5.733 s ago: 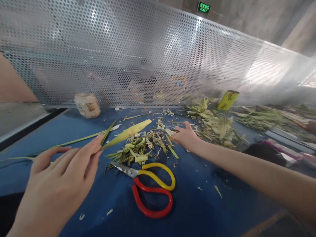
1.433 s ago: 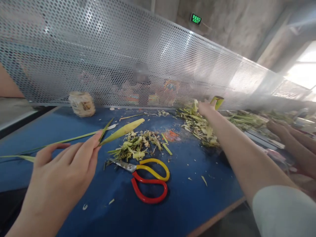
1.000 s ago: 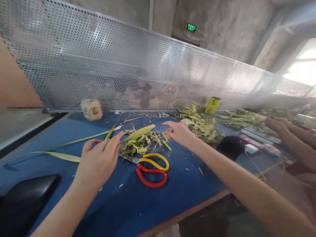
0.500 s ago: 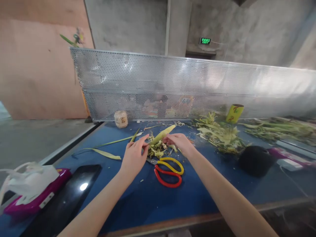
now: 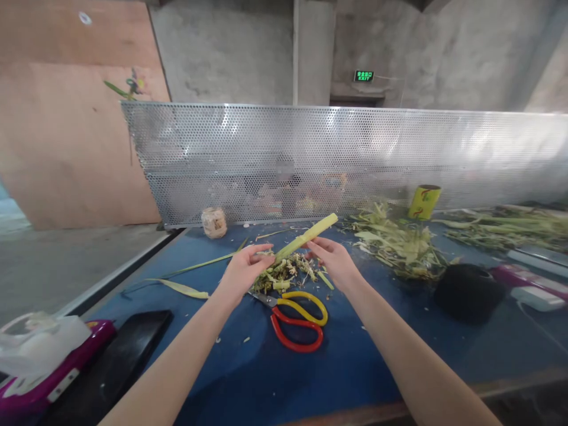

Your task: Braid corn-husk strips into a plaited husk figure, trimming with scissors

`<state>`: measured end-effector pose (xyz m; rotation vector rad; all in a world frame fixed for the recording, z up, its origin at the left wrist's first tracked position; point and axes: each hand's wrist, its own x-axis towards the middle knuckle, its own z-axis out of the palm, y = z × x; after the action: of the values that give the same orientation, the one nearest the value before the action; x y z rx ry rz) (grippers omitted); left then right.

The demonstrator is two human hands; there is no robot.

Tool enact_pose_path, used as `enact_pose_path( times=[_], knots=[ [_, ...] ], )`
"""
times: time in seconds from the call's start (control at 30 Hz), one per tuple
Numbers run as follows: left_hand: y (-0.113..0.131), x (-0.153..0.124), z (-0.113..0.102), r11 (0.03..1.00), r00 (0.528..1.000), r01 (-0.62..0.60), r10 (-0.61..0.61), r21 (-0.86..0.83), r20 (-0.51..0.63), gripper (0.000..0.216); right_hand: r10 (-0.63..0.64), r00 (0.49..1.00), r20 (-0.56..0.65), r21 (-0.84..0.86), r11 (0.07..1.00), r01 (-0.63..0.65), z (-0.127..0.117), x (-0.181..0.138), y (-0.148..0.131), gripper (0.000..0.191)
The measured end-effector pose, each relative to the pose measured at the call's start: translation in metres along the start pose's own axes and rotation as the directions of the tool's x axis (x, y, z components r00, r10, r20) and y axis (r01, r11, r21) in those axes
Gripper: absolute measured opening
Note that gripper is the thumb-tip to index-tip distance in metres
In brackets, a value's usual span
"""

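Note:
A long, pale yellow-green leaf strip (image 5: 320,226) slants up to the right above the table, looking folded or rolled lengthwise. My left hand (image 5: 243,271) pinches its lower end between thumb and fingers. At its middle, the closed fingertips of my right hand (image 5: 333,261) grip its right edge. Beneath both hands lies a heap of plant scraps (image 5: 288,271). Scissors (image 5: 302,319) with one yellow and one red handle rest just in front of the heap, their blade tips partly hidden by my left hand.
Loose leaf strips (image 5: 184,289) lie left on the blue table (image 5: 346,378). A string ball (image 5: 213,223) stands near the perforated metal panel (image 5: 248,142). Rightward are a leaf pile (image 5: 394,242), a yellow tube (image 5: 425,202) and a black spool (image 5: 469,293). A dark phone-like slab (image 5: 133,343) lies front left.
The leaf strip's upper end has risen and moved right, showing more of its length. My left hand has shifted slightly left and my right hand slightly right. The camera view has tilted a little.

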<state>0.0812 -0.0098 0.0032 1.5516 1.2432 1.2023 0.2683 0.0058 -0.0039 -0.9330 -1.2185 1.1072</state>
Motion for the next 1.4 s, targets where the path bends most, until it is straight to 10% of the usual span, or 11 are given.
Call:
enact_pose_path(
  times=[0.2,0.63,1.0,1.23,1.4],
  knots=[
    [0.008,-0.003,-0.008,0.978,0.978,-0.068,0.026,0.199,0.207,0.042,-0.054,0.999,-0.009,0.008,0.998,0.054,0.004,-0.003,0.0,0.025],
    [0.068,0.008,0.026,0.627,0.892,-0.427,0.41,0.651,0.191,0.058,-0.19,0.982,0.01,-0.112,0.975,0.19,-0.005,-0.003,-0.003,0.027],
    [0.076,0.035,0.023,0.922,0.932,-0.281,0.196,0.266,0.303,0.053,-0.294,0.949,-0.117,-0.109,0.953,0.282,-0.015,0.001,-0.009,0.024],
    [0.027,0.021,0.029,0.899,0.964,-0.26,0.264,0.353,0.037,0.05,-0.204,0.979,-0.027,-0.249,0.949,0.191,-0.009,0.005,0.013,0.024],
    [0.012,0.008,0.045,0.771,0.887,-0.321,0.448,0.55,-0.111,0.043,-0.22,0.974,-0.056,-0.319,0.928,0.192,-0.009,0.008,0.022,0.025]
  ],
)
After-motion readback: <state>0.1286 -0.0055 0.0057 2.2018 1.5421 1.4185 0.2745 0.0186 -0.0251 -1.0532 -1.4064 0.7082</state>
